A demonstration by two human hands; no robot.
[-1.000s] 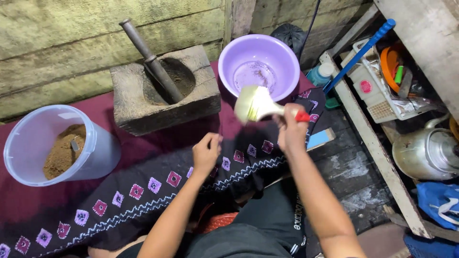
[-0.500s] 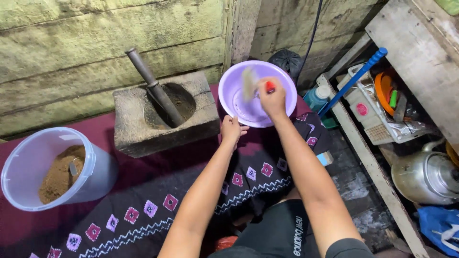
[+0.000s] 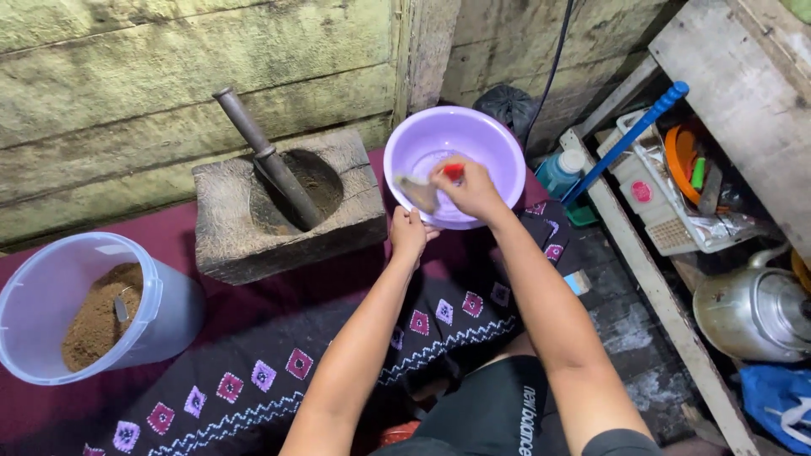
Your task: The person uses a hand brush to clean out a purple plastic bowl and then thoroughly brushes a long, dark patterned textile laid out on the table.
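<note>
My right hand (image 3: 467,187) holds a paintbrush (image 3: 420,192) with a red handle, its pale bristles pointing left and down inside a purple plastic basin (image 3: 486,139). My left hand (image 3: 409,235) grips the basin's near rim. The basin stands on dark patterned cloth (image 3: 279,363), just right of a wooden block mortar (image 3: 228,228) with a metal pestle (image 3: 263,154) leaning in its hollow.
A translucent bucket (image 3: 169,308) with brown powder and a scoop stands at the left. Wooden wall planks run behind. At the right a wooden shelf frame holds a metal kettle (image 3: 752,308), a white basket (image 3: 655,181), a blue-handled stick (image 3: 629,139) and a blue bottle (image 3: 562,173).
My right hand carried the brush from above the cloth into the basin and turned the bristles down to the left. My left hand moved from the cloth to the basin's rim.
</note>
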